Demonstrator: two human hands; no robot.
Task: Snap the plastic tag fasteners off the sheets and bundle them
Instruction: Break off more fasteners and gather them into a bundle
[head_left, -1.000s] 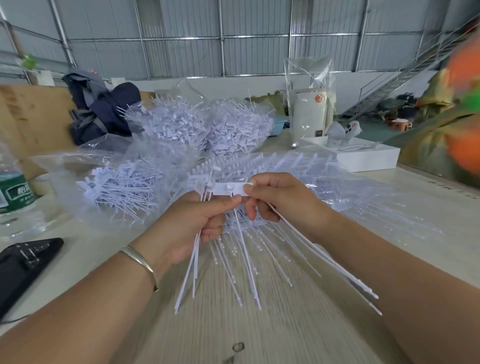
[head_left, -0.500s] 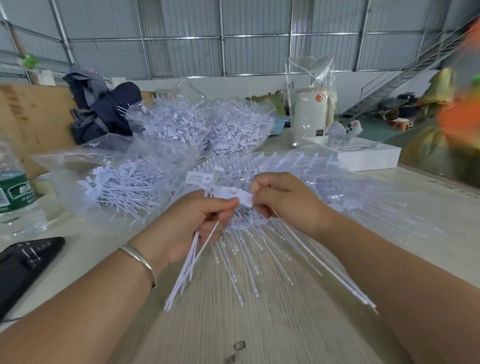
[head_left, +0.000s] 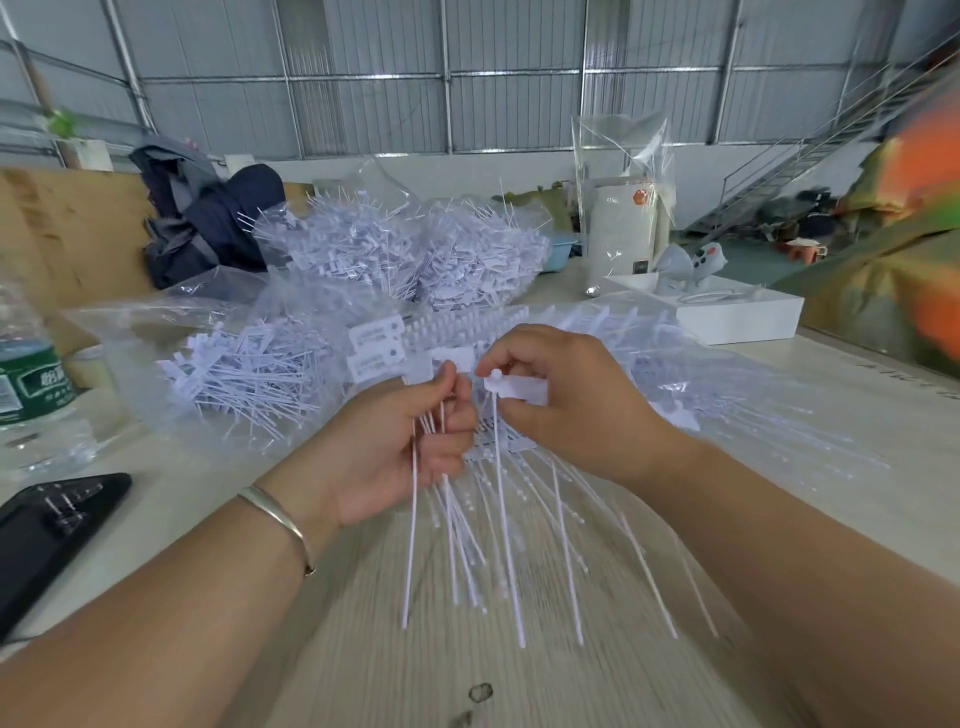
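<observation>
My right hand (head_left: 566, 395) pinches one fastener (head_left: 501, 467) by its flat head, stem hanging toward me. My left hand (head_left: 400, 441), just beside it, grips the bundle (head_left: 447, 519), stems parallel, above the tabletop (head_left: 363, 649).

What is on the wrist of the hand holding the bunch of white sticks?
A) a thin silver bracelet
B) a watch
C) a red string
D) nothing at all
A: a thin silver bracelet circles the wrist of the left hand, which grips the bunch of fasteners.
</observation>
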